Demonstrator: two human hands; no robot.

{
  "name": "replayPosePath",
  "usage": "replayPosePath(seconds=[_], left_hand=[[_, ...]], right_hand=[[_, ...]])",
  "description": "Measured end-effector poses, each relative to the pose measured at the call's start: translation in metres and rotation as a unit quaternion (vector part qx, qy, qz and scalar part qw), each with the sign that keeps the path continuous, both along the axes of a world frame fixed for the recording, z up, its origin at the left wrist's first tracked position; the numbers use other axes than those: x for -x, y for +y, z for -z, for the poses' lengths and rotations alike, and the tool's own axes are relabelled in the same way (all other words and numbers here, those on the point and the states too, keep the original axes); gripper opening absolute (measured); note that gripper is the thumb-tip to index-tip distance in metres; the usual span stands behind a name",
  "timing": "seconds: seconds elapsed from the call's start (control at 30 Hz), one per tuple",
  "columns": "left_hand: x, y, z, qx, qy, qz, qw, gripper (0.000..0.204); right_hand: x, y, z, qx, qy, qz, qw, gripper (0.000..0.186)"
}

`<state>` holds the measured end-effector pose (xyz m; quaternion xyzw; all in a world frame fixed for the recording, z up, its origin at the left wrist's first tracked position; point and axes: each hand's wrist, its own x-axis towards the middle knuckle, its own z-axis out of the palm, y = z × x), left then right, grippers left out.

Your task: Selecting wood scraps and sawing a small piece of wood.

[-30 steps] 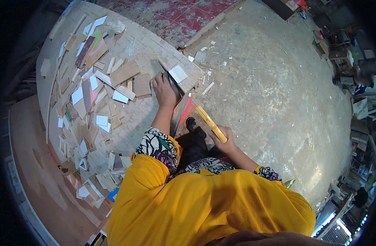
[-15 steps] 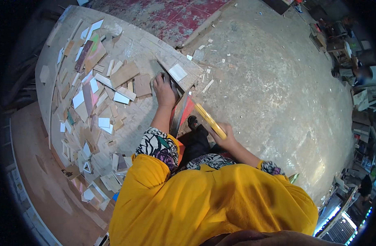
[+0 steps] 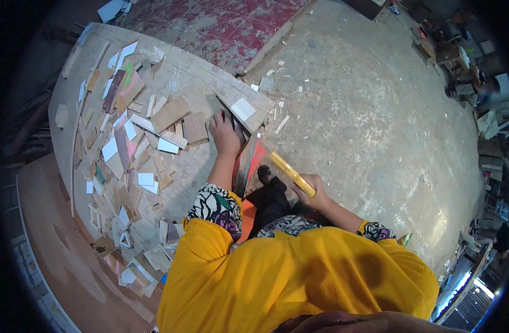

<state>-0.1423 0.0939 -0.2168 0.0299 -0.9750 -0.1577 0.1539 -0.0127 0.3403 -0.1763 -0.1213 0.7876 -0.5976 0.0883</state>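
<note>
At the table corner, my left hand is closed over a dark-edged wooden piece and presses it against the tabletop. My right hand is wrapped round the back end of a yellow-handled saw, held off the table's right edge. The handle slants up and left toward the wood by my left hand. Its thin blade is hard to make out. Just beyond my left fingers lies a small white rectangular piece. A reddish surface shows below the corner, beside the saw.
The wooden table carries many offcuts, among them a tan block and a dark brown strip. Wood scraps litter the concrete floor to the right. My foot stands below the corner. Clutter lines the far right.
The saw and my right hand have drawn back down and to the right, away from the corner. My left hand keeps its hold on the wooden piece. The whole view has shifted slightly.
</note>
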Motion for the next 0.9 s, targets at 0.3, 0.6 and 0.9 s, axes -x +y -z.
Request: replayPosePath(seconds=[0.3, 0.6, 0.9], left_hand=[[-0.003, -0.002, -0.004, -0.014, -0.003, -0.005, 1.0, 0.052], [0.002, 0.006, -0.002, -0.008, -0.009, -0.015, 1.0, 0.049], [0.004, 0.011, 0.001, -0.001, -0.008, -0.004, 1.0, 0.044]], right_hand=[[0.007, -0.005, 0.002, -0.015, -0.047, -0.003, 0.999, 0.018], [-0.025, 0.018, -0.003, 0.02, -0.047, 0.002, 0.999, 0.018], [-0.016, -0.002, 0.001, -0.029, 0.02, 0.039, 0.999, 0.018]])
